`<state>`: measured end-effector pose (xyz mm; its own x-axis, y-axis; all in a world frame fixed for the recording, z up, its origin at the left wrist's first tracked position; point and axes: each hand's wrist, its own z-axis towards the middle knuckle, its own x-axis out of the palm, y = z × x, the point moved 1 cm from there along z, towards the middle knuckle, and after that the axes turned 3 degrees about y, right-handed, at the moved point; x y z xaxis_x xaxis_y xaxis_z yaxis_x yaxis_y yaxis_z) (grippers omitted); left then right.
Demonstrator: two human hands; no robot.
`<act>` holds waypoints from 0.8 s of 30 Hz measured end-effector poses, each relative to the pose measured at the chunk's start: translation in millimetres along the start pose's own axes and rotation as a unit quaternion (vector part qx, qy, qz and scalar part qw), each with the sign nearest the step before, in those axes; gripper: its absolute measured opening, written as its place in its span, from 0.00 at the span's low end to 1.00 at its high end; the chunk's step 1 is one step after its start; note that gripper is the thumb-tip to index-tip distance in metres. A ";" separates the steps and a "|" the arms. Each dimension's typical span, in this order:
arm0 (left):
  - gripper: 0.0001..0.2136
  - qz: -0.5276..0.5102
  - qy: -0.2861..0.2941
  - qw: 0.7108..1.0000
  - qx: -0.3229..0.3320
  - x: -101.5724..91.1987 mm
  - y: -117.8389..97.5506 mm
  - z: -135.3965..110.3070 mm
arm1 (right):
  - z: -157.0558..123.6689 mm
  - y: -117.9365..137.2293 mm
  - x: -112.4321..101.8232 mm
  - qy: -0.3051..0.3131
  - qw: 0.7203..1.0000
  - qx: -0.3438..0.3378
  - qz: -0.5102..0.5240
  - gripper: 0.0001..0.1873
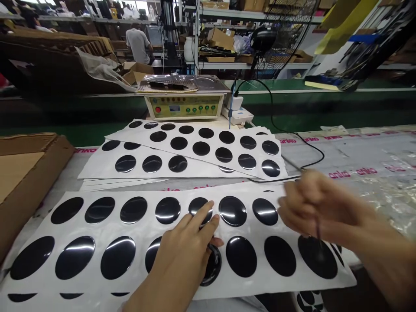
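Note:
A white sheet [143, 229] carrying two rows of glossy black round discs lies in front of me. My left hand [186, 255] rests flat on it with the fingers stretched out. Its index tip lies on a disc in the upper row [195, 204], and its thumb is beside a lower-row disc [212, 266] that shows a raised rim. My right hand [312, 208] hovers over the right end of the sheet, smeared by motion. A thin dark streak [318, 232] hangs below it, and I cannot make out what that is.
More disc sheets [195, 147] are stacked behind. A yellow control box [183, 106] and a small white device [237, 113] stand at the back, with a black cable [312, 149] trailing right. A cardboard box [29, 173] is at the left, and crinkled plastic film [383, 182] at the right. A person [138, 43] works far behind.

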<state>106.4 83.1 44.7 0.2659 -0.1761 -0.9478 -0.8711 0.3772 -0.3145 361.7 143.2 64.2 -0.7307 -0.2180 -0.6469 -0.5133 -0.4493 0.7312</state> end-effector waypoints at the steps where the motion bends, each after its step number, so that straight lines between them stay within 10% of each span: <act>1: 0.31 -0.001 0.000 1.000 -0.001 -0.8 -0.8 0.2 | 15.3 6.0 6.6 0.072 0.991 0.034 0.108 0.22; 4: 0.32 0.002 0.003 1.000 -0.011 -1.7 -2.3 1.5 | 45.1 19.3 30.0 0.227 0.963 0.074 0.124 0.10; 8: 0.33 0.011 0.016 1.000 -0.025 -2.9 -4.2 2.6 | 60.8 16.5 46.9 0.286 0.952 0.001 -0.110 0.11; 12: 0.35 0.004 0.049 0.997 -0.061 -4.9 -6.4 3.0 | 72.4 9.0 47.4 0.339 0.935 -0.018 -0.104 0.09; 24: 0.35 0.010 0.083 0.994 -0.076 -8.0 -9.4 2.7 | 53.4 -11.0 47.1 0.256 0.949 -0.163 -0.085 0.14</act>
<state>113.6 83.4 55.1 0.1878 -0.3231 -0.9275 -0.9311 0.2421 -0.2729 308.9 184.2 37.3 -0.2927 -0.4739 -0.8305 -0.3761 -0.7415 0.5557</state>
